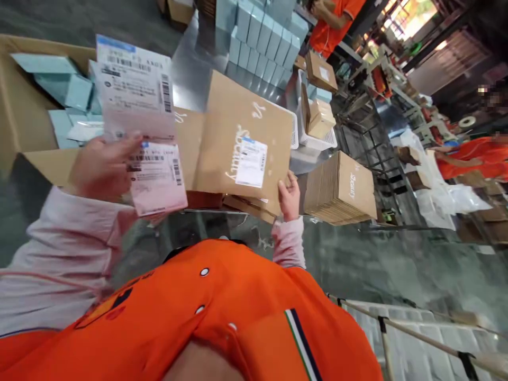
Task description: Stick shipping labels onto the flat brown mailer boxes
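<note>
Pinched in my left hand [105, 161] are printed shipping labels [137, 90], which hang in a strip with barcodes and a blue top edge. My right hand [289, 196] grips the lower right edge of a flat brown cardboard carton [224, 137] printed "sbeauty", thumb on its face. A white shipping label [251, 163] is stuck on that carton. Behind and to its left another brown cardboard piece partly shows. More flat cardboard lies under the carton at the table's near edge.
An open cardboard box [43, 153] of pale blue boxes stands at left. Pale blue boxes [264, 39] are stacked on the metal table [190, 63]. White baskets [317, 142] and a stack of flattened cartons [341, 188] are at right. Co-workers in orange stand beyond.
</note>
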Motion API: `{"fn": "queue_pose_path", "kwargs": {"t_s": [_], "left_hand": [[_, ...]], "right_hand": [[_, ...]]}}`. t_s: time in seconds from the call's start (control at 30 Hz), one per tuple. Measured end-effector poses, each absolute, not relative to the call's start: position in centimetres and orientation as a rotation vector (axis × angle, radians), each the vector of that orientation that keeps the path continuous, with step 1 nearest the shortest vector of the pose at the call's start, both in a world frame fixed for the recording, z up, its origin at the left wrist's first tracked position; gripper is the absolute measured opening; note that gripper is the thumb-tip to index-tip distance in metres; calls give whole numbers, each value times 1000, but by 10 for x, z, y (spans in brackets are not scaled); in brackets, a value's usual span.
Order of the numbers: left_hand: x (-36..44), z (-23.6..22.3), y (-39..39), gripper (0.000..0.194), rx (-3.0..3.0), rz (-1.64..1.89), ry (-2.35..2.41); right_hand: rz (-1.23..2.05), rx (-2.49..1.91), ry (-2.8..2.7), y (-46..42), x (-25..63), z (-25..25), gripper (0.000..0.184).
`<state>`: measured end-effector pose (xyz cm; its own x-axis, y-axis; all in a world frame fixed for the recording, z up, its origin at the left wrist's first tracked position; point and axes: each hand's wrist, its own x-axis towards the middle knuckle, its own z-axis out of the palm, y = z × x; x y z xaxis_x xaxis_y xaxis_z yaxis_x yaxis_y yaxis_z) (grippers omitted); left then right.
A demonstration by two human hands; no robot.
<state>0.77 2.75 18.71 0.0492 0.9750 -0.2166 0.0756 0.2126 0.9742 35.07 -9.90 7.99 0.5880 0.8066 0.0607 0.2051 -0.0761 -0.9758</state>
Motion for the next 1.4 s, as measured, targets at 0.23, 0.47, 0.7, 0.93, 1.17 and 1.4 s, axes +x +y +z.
{"fn": "queue_pose_path", "kwargs": {"t_s": [0.23, 0.47, 0.7, 0.93, 1.17, 1.4], "left_hand": [[6, 155, -12, 67, 1085, 870, 1162], [6, 118, -31, 68, 1204, 673, 1110], [-6, 114, -36, 49, 1029, 986, 1290], [19, 96, -39, 35, 936, 1248, 1488], [19, 79, -28, 49, 750, 994, 1248], [-1, 44, -69, 57, 567, 840, 1263]], "right_hand": [[741, -1997, -1098, -104, 339, 89, 76], [1161, -1188, -1402, -64, 185, 87, 43], [1166, -1239, -1530, -36, 179, 105, 35], [1013, -1246, -1639, -13, 174, 110, 20], [781, -1388, -1879, 71, 181, 97, 19], [404, -1810, -2060, 157, 177, 81, 53]]}}
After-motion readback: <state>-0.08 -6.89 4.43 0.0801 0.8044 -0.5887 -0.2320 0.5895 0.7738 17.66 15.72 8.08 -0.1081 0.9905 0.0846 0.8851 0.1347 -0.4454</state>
